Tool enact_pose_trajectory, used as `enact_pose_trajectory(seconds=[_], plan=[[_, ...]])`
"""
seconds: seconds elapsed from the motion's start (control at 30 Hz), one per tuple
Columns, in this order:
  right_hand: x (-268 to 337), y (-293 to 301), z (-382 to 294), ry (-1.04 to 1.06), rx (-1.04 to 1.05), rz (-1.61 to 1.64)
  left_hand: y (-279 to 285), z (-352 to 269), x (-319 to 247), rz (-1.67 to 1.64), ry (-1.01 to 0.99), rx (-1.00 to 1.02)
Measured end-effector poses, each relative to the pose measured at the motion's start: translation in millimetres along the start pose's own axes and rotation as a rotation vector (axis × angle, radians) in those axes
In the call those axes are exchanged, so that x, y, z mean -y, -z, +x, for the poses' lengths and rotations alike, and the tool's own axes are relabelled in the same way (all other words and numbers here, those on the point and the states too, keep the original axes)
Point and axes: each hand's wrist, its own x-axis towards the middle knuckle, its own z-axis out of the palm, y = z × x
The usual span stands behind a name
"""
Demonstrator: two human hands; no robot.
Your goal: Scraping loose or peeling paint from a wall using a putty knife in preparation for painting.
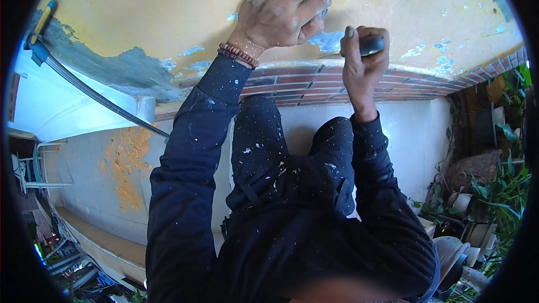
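Before me is a yellow painted wall [168, 8] with flaked spots and bare patches. My left hand [284, 12] rests against it, fingers apart, with a brown beaded bracelet [238, 54] at the wrist. To its right, my right hand [366, 59] grips the dark rounded handle [372, 45] of a hand tool, seemingly a scraper. A thin blade-like part points left from that fist, low on the wall; most of the tool is hidden by my fingers. Between the hands shows a pale bare patch [326, 42]. Brick-patterned red edging [303, 84] runs beneath.
Orange-yellow paint debris [128, 164] lies on the grey floor [84, 176] at left. A long-handled tool [92, 80] with a yellow and dark grip leans on the wall near white sheeting [84, 105]. Potted plants [501, 181] crowd the right side; a metal-framed chair [40, 168] stands far left.
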Motion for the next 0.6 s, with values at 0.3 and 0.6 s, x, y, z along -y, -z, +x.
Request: enact_pose_trajectory(seconds=[0.3,0.6], plan=[[-15.8,0.0,6.1,0.020,0.001,-0.226,4.8,1.5,-0.1,0.024,-0.002,0.039],[-10.1,9.5,9.6,-0.073,0.017,-0.056,2.7,3.3,-1.6,0.013,-0.009,0.016]])
